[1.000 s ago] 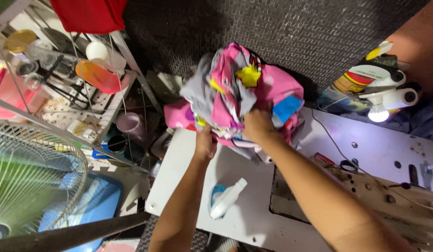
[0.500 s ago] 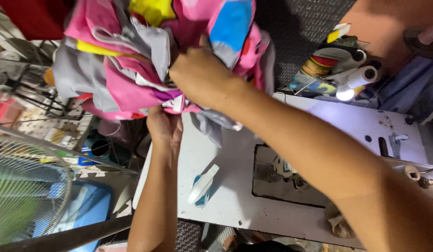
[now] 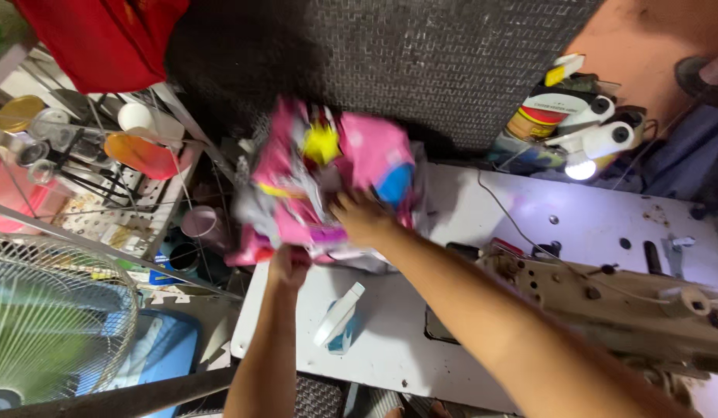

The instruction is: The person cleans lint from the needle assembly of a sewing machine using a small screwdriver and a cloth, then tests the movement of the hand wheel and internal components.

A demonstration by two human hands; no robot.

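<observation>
A white sewing table (image 3: 483,325) fills the lower right of the room, with the beige sewing machine (image 3: 606,298) lying across its right side. To the left stands a wire shelf rack (image 3: 80,193) crowded with cups, lids and an orange dish, and below it the round grille of a fan (image 3: 57,325). A red cloth (image 3: 104,39) hangs at the top left against a dark woven wall.

Over the table's far left corner the person holds up a bundle of pink and grey fabric (image 3: 328,178), with yellow and blue patches, blurred in the picture. The right hand (image 3: 363,218) presses into its lower middle, fingers closed into the cloth. The left hand (image 3: 288,265) is clenched on the bundle's bottom edge from underneath.

A small lit lamp (image 3: 599,143) glows at the table's back edge beside some thread spools. On the tabletop just beside the left forearm lies a small white and blue tool (image 3: 337,319).
</observation>
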